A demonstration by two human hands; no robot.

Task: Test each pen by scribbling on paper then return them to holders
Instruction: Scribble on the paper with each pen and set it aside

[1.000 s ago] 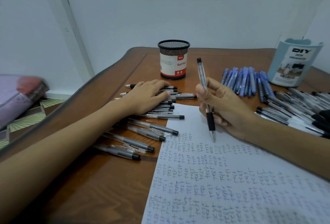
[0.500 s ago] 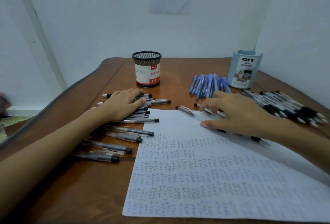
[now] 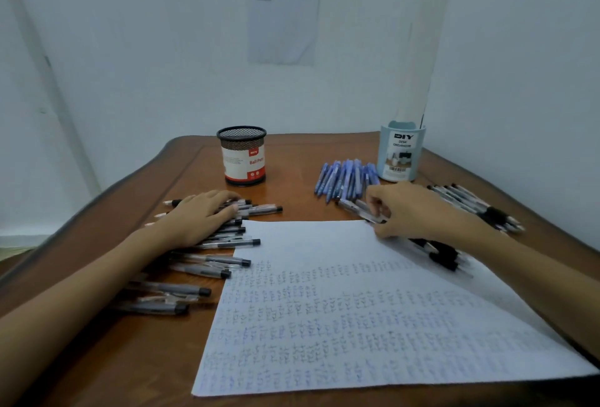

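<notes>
Head: right hand (image 3: pixel 414 211) pinches clear plastic pen (image 3: pixel 355 207); left hand (image 3: pixel 201 216) flat on pens (image 3: pixel 224 259).

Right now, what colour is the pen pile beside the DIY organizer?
The pen pile is blue; head view shows it.

Warm reddish-brown on the table (image 3: pixel 130 358), darker along the rim. White paper (image 3: pixel 318 241), lower part packed with rows of tiny blue and blackish scribbles. Black mesh on the round holder (image 3: pixel 242 137), white label with a red band, pretty loud. Pale blue desk organizer (image 3: pixel 401 153), black print. Solid blue pens (image 3: pixel 344 179) in one bunch, clear pens (image 3: pixel 207 272) with black caps in another, black grips on the right-side pens (image 3: pixel 496 213). Single see-through pen (image 3: pixel 357 207), kinda greyish.
</notes>
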